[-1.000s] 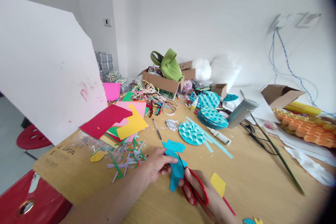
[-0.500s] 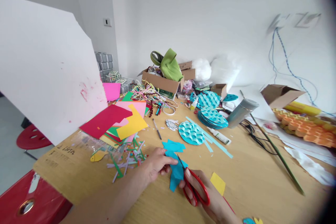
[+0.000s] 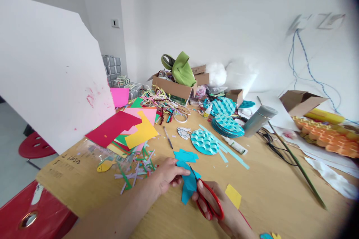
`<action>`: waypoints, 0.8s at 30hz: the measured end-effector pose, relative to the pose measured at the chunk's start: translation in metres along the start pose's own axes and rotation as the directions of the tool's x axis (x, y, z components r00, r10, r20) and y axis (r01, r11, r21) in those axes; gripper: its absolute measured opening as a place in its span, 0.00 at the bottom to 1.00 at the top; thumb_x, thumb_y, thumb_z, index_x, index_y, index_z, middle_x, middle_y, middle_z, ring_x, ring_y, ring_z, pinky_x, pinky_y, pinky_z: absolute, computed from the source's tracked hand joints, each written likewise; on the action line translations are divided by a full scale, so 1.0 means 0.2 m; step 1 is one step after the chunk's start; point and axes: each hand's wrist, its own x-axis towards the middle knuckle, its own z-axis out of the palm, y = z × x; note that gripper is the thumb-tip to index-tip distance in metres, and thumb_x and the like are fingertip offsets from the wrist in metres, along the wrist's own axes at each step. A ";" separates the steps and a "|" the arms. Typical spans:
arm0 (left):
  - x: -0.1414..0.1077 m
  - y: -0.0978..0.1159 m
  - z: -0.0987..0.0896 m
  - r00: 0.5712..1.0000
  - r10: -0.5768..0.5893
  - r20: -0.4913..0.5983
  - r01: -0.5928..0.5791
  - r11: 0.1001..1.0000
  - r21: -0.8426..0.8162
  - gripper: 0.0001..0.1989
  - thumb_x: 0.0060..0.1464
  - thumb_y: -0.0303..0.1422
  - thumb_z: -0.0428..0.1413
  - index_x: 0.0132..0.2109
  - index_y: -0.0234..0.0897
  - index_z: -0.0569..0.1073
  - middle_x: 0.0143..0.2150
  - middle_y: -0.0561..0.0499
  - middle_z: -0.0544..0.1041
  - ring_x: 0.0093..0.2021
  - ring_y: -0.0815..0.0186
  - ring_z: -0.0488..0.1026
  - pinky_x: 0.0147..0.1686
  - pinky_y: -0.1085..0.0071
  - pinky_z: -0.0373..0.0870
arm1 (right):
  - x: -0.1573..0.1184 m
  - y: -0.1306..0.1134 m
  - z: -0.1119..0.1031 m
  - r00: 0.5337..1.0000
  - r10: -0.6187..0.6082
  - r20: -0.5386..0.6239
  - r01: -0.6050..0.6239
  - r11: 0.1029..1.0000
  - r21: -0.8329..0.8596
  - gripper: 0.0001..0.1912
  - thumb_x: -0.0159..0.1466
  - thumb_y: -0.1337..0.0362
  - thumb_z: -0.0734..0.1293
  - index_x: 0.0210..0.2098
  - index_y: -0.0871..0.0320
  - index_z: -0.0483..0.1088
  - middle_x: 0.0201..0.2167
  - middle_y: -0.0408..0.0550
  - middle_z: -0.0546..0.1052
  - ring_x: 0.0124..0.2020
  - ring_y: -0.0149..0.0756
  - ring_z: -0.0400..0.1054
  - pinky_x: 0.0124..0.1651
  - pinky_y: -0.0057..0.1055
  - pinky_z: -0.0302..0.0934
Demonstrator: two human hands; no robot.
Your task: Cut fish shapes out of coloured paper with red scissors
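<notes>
My left hand [image 3: 169,173] pinches a piece of blue paper [image 3: 189,185] between thumb and fingers, above the table. Red-handled scissors [image 3: 210,199] are in my right hand [image 3: 206,194], its fingers through the loops. Their dark blades lie against the blue paper, pointing up and left. Just beyond lies another cut blue paper piece [image 3: 185,155]. A white paper fish with drawn lines [image 3: 184,133] and a round turquoise disc with scale-like paper strips [image 3: 204,142] rest farther back. A yellow paper scrap [image 3: 233,196] sits right of my right hand.
Coloured paper sheets [image 3: 112,129] and thin strips [image 3: 137,168] spread at the left. A pen [image 3: 168,137], a white glue bottle [image 3: 234,145] and stacked turquoise discs [image 3: 227,126] lie beyond my hands. A long green stick [image 3: 297,171] crosses the right side. A cardboard box [image 3: 172,86] stands behind.
Almost nothing differs. Both hands, the scissors and the blue paper keep nearly the same position; the view has shifted very slightly.
</notes>
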 end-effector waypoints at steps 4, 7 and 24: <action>0.00 0.00 -0.01 1.000 0.017 0.000 -0.017 1.000 -0.008 0.14 0.34 0.36 0.62 0.27 0.35 0.66 0.19 0.59 0.65 0.16 0.77 0.57 0.15 0.76 0.42 | 0.00 0.00 0.01 1.000 0.001 -0.018 -0.001 1.000 -0.002 0.30 0.57 0.39 0.60 0.25 0.63 0.69 0.07 0.36 0.61 0.09 0.22 0.50 0.16 0.23 0.41; 0.00 0.00 0.00 1.000 0.006 -0.010 -0.006 1.000 -0.009 0.14 0.34 0.36 0.62 0.28 0.35 0.66 0.19 0.58 0.65 0.16 0.77 0.58 0.15 0.76 0.42 | 0.01 0.00 0.00 1.000 -0.003 -0.026 0.002 1.000 -0.014 0.30 0.57 0.39 0.60 0.24 0.62 0.69 0.07 0.36 0.61 0.09 0.22 0.49 0.16 0.23 0.42; -0.02 0.01 0.02 1.000 0.015 -0.027 -0.014 1.000 0.026 0.16 0.32 0.39 0.62 0.27 0.34 0.67 0.19 0.58 0.66 0.16 0.77 0.58 0.15 0.76 0.44 | 0.00 0.00 0.01 1.000 0.022 -0.017 -0.023 0.999 -0.033 0.30 0.56 0.38 0.61 0.24 0.63 0.69 0.09 0.37 0.63 0.10 0.22 0.51 0.16 0.22 0.42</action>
